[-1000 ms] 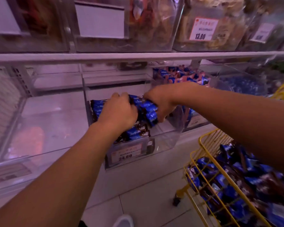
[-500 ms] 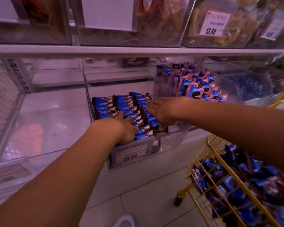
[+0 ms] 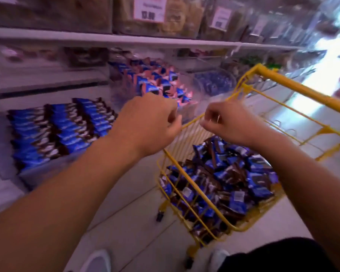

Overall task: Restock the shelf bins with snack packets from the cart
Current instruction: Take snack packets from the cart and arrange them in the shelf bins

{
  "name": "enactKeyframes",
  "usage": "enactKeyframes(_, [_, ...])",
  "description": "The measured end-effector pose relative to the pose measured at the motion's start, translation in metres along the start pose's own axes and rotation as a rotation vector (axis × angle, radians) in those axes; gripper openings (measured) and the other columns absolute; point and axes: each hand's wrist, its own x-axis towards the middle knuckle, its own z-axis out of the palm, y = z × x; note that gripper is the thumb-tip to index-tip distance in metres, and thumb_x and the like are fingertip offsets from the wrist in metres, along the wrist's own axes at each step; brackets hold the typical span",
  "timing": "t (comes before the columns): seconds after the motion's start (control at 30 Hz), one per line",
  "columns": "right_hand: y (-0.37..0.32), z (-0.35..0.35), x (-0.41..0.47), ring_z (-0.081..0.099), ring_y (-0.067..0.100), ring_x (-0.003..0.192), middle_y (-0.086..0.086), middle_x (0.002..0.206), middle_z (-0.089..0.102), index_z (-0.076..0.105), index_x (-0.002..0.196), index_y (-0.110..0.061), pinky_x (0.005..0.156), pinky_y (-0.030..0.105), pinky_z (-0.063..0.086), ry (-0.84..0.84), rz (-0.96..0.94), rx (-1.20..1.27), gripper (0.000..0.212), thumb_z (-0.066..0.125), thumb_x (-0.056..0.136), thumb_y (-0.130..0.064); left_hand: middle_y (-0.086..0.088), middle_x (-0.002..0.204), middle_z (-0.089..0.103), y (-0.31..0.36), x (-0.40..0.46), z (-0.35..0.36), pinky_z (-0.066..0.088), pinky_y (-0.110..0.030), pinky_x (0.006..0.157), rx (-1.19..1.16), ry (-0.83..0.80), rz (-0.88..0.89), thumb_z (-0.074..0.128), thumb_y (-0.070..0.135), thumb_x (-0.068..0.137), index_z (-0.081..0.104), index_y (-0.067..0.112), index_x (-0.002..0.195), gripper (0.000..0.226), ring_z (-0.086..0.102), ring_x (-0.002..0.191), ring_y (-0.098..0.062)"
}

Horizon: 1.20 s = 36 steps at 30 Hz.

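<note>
both hands (image 3: 145, 122) (image 3: 227, 123) above the yellow cart (image 3: 294, 89) rim, fingers curled, empty, snack packets (image 3: 230, 183) below

Shelf bin (image 3: 12, 167) at left, holding snack packets (image 3: 61, 128) in rows. To its right, a second bin (image 3: 124, 95) with more packets; further right, the cart (image 3: 300, 91), loaded with loose packets (image 3: 230, 177). Left hand (image 3: 147, 122) and right hand (image 3: 232, 122) side by side above the cart's near-left rim; upper shelf (image 3: 106, 39) behind, above all.
</note>
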Motion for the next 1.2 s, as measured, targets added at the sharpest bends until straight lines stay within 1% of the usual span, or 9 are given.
enactKeyframes(0.1, [0.049, 0.023, -0.038, 0.059, 0.025, 0.12, 0.005, 0.133, 0.062, 0.058, 0.131, -0.019, 0.1, 0.034, 0.046, -0.72, 0.321, -0.085, 0.076, 0.081, 0.07, -0.058, -0.003, 0.09, 0.068, 0.043, 0.019, 0.036, 0.051, -0.037, 0.075, -0.042, -0.278, 0.165, 0.059, 0.045, 0.085, 0.063, 0.021, 0.088, 0.025, 0.063, 0.09, -0.03])
enactKeyframes(0.23, [0.063, 0.054, -0.05, 0.034, 0.027, 0.145, 0.004, 0.161, 0.028, 0.016, 0.157, -0.036, 0.114, 0.041, 0.035, -0.854, 0.311, -0.175, 0.134, 0.089, 0.048, -0.064, -0.009, 0.105, 0.069, 0.084, 0.036, 0.089, 0.052, -0.036, 0.078, 0.051, -0.688, 0.145, 0.065, 0.062, 0.078, 0.067, 0.017, 0.105, 0.052, 0.064, 0.097, -0.031])
enactKeyframes(0.33, [0.068, 0.063, -0.046, 0.051, 0.03, 0.129, 0.009, 0.147, 0.047, 0.043, 0.146, -0.03, 0.101, 0.036, 0.047, -0.771, 0.276, -0.195, 0.099, 0.088, 0.061, -0.053, -0.005, 0.119, 0.067, 0.101, 0.043, 0.126, 0.051, -0.038, 0.092, 0.123, -1.035, 0.071, 0.066, 0.072, 0.073, 0.063, 0.019, 0.121, 0.071, 0.063, 0.106, -0.028])
enactKeyframes(0.47, [0.072, 0.068, -0.042, 0.062, 0.026, 0.108, 0.006, 0.125, 0.064, 0.064, 0.126, -0.013, 0.074, 0.027, 0.04, -0.753, 0.169, -0.275, 0.06, 0.078, 0.079, -0.047, -0.006, 0.125, 0.064, 0.121, 0.046, 0.16, 0.049, -0.042, 0.1, 0.166, -1.193, 0.121, 0.068, 0.063, 0.078, 0.061, 0.017, 0.129, 0.069, 0.061, 0.111, -0.029])
enactKeyframes(0.6, [0.078, 0.067, -0.04, 0.056, 0.023, 0.085, 0.001, 0.089, 0.063, 0.067, 0.116, -0.012, 0.072, 0.028, 0.041, -0.789, 0.131, -0.258, 0.052, 0.08, 0.078, -0.045, -0.006, 0.118, 0.067, 0.124, 0.048, 0.17, 0.052, -0.039, 0.093, 0.2, -1.168, 0.18, 0.081, 0.046, 0.075, 0.062, 0.015, 0.124, 0.061, 0.064, 0.105, -0.028])
enactKeyframes(0.77, [0.111, 0.046, -0.045, 0.07, 0.024, 0.08, 0.003, 0.081, 0.069, 0.067, 0.082, -0.014, 0.059, 0.024, 0.047, -0.616, 0.228, 0.097, 0.023, 0.078, 0.082, -0.034, 0.005, 0.081, 0.067, 0.102, 0.054, 0.162, 0.04, -0.015, 0.049, 0.098, -1.16, 0.145, 0.079, 0.035, 0.08, 0.068, 0.016, 0.098, 0.028, 0.062, 0.074, -0.014])
enactKeyframes(0.9, [0.118, 0.041, -0.052, 0.06, 0.023, 0.084, 0.006, 0.087, 0.063, 0.067, 0.087, -0.009, 0.063, 0.031, 0.04, -0.495, 0.24, 0.089, 0.031, 0.073, 0.086, -0.04, 0.008, 0.07, 0.071, 0.079, 0.068, 0.138, 0.052, -0.026, 0.064, -0.107, -1.088, -0.01, 0.075, 0.022, 0.085, 0.07, 0.02, 0.08, 0.007, 0.068, 0.066, -0.01])
enactKeyframes(1.03, [0.12, 0.04, -0.058, 0.064, 0.025, 0.091, 0.009, 0.096, 0.067, 0.068, 0.093, -0.01, 0.079, 0.042, 0.055, -0.494, 0.322, 0.278, 0.022, 0.071, 0.089, -0.032, 0.001, 0.078, 0.073, 0.062, 0.076, 0.118, 0.058, -0.029, 0.067, -0.413, -0.834, -0.227, 0.074, 0.013, 0.086, 0.071, 0.022, 0.081, 0.01, 0.07, 0.07, -0.009])
enactKeyframes(1.2, [0.122, 0.025, -0.061, 0.076, 0.027, 0.085, 0.02, 0.099, 0.07, 0.059, 0.086, -0.005, 0.055, 0.028, 0.06, -0.295, 0.577, 0.946, 0.008, 0.065, 0.092, -0.006, -0.006, 0.09, 0.073, 0.068, 0.073, 0.115, 0.062, -0.034, 0.069, -0.889, -0.614, -0.566, 0.06, 0.014, 0.094, 0.063, 0.015, 0.088, 0.006, 0.073, 0.082, -0.016])
